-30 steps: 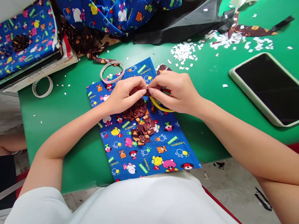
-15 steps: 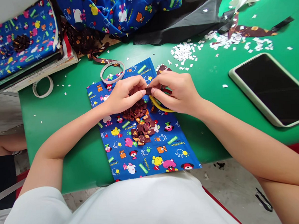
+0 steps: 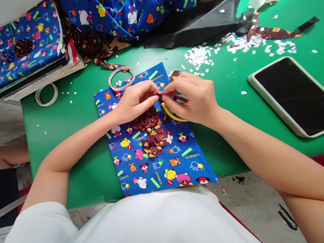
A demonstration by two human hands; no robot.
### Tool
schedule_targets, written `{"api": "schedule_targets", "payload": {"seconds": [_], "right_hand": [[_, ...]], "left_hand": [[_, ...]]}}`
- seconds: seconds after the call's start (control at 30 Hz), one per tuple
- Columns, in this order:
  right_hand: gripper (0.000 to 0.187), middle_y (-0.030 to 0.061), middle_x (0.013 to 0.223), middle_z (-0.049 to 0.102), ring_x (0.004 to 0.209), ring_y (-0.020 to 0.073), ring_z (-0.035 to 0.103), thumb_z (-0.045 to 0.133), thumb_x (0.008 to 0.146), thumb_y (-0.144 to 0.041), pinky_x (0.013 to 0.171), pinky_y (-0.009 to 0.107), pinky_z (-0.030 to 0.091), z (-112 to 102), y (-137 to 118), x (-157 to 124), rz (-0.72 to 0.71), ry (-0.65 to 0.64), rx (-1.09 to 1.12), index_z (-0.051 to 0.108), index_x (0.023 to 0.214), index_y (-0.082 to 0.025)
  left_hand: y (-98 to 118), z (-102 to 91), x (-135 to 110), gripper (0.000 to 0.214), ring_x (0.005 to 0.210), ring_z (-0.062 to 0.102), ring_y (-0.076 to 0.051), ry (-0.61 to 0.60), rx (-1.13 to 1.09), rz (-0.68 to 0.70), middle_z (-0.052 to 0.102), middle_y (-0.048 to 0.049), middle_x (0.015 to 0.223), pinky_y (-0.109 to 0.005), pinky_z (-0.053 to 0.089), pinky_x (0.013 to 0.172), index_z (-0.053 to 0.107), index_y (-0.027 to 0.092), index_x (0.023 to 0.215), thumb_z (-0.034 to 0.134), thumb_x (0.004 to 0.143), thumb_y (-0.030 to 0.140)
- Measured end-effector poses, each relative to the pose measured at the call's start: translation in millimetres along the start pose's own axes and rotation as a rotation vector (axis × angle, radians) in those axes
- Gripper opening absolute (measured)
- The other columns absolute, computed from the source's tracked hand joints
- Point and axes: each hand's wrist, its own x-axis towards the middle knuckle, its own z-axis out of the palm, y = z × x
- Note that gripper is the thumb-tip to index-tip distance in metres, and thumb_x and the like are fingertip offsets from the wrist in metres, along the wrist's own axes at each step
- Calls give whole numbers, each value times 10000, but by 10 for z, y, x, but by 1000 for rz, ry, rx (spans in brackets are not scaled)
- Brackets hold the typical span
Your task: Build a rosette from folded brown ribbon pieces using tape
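Craft / sewing workbench, hobby or small workshop setup.
Green table [image 3: 231,102] littered with white paper snippets [image 3: 198,57]; printed cartoon fabric [image 3: 160,160] spread flat, more of the same piled at the back [image 3: 123,10]; heap of small brown fabric squares [image 3: 152,131]; tape rolls [image 3: 46,94] near a stack of books [image 3: 46,75]; black sheet [image 3: 197,23]; tablet [image 3: 293,96] off to the side. Bare concrete floor [image 3: 257,202] below.

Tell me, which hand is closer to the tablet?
Right. The right hand lies between the left hand and the tablet, which sits off to its right; the left hand is farther away.
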Motion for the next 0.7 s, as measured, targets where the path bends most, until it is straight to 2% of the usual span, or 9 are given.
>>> {"api": "schedule_targets", "payload": {"seconds": [0.1,0.2,0.37,0.57,0.7], "right_hand": [[153,27,702,610,674,177,542,450,941,-234,683,372,495,-26,-16,-4,57,-53,15,527,810,-254],[195,31,732,636,684,174,549,408,964,-246,682,363,493,-31,-8,-12,44,-15,26,544,824,-244],[175,5,684,618,652,154,546,505,941,-335,643,327,469,13,41,-21,0,0,13,566,816,-228],[205,19,698,624,655,153,531,466,943,-255,615,322,441,46,65,-11,-41,-51,-52,566,768,-219],[172,13,690,617,640,154,505,466,939,-235,623,327,446,10,43,-5,-86,-7,-13,555,792,-224]], "left_hand": [[-4,1,4,109,645,487,-81,3,24,11,554,12,734,-237,392,587,552,185,852,533,923,265],[-4,1,2,114,652,489,-85,1,15,2,562,8,741,-246,390,600,553,187,848,530,926,266],[5,-2,-2,129,646,475,-82,-3,29,8,563,3,734,-235,373,583,560,174,832,532,924,260],[22,-7,7,116,634,465,-75,-36,59,15,547,11,704,-222,360,573,578,160,815,551,905,229],[21,-7,11,123,630,464,-78,-33,54,-3,563,7,719,-230,366,578,575,168,825,540,914,247]]}}
